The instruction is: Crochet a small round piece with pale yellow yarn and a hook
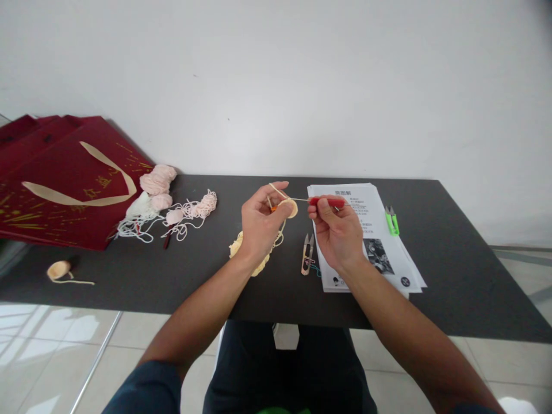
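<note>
My left hand (pixel 264 219) pinches a small round cream crochet piece (pixel 293 208), with a strand of yarn running over the raised index finger. Something orange (pixel 273 209) shows between those fingers, too small to name. In my right hand (pixel 338 233) is a crochet hook (pixel 326 202) with a red handle, its thin metal shaft pointing left to the crochet piece. Whether the hook's tip sits inside a stitch I cannot tell. Below my left wrist lies a pale yellow yarn ball (pixel 261 267), partly hidden by the arm.
Thread snips (pixel 307 254) lie beside printed sheets (pixel 345 270), with green snips (pixel 392 221) at the sheets' right edge. Pink yarn (pixel 157 179) and white yarn (pixel 142 208) rest by red gift bags (pixel 64 190). A small cream crochet cup (pixel 59 269) is far left on the dark table (pixel 457 259).
</note>
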`<state>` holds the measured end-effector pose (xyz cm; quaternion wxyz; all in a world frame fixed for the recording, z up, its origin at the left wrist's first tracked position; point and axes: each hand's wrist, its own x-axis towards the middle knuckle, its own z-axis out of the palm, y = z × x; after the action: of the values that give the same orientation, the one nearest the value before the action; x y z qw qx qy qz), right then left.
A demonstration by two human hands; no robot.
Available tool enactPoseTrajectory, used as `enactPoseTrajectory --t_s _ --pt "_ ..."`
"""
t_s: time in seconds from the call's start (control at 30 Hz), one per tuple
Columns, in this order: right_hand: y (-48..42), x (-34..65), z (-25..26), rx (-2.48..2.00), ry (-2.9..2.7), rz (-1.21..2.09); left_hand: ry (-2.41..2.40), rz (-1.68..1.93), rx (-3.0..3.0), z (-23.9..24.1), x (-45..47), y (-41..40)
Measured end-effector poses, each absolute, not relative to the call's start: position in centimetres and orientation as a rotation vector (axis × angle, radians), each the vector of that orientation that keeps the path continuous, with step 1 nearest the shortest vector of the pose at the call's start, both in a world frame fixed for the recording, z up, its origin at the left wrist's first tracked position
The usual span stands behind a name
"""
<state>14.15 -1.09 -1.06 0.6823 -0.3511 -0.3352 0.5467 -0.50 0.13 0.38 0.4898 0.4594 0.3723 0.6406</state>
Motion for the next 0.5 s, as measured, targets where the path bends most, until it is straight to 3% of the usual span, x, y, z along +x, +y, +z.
enactPoseTrajectory --t_s 0.2,0.5 --pt "-1.5 13.6 -0.4 -0.787 -0.714 1.226 0.897 1.561 1.102 0.5 -0.3 0.1" --pt "-2.8 12.9 -0.4 -0.851 -0.902 0.918 0.872 1.516 1.046 0.9 -0.2 -0.3"
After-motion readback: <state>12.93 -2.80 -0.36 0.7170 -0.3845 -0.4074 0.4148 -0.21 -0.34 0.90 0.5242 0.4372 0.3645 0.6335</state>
